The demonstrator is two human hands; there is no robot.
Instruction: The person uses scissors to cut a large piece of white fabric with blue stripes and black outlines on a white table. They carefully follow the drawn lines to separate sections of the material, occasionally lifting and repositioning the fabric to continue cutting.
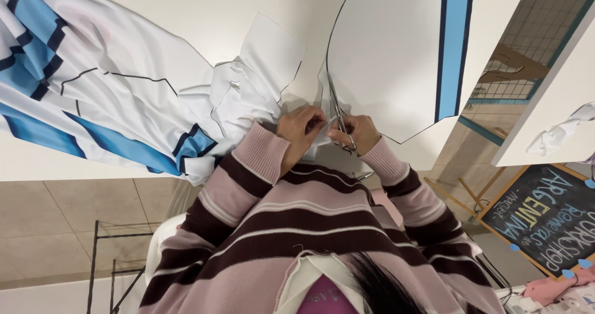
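Observation:
White fabric [384, 54] printed with a thin black outline and a blue stripe lies on a white table [204, 10]. My right hand [362, 131] grips metal scissors [338, 113], whose blades point away from me along the black line at the fabric's left edge. Just to the left, my left hand [300, 128] pinches the fabric edge beside the blades. Both arms wear a pink and dark striped sweater.
A bunched heap of white fabric with blue and black stripes [111, 97] covers the table's left side. A second white table [558, 103] with a crumpled scrap stands at right. A chalkboard sign [545, 218] leans on the tiled floor, and a dark metal frame [114, 258] stands at lower left.

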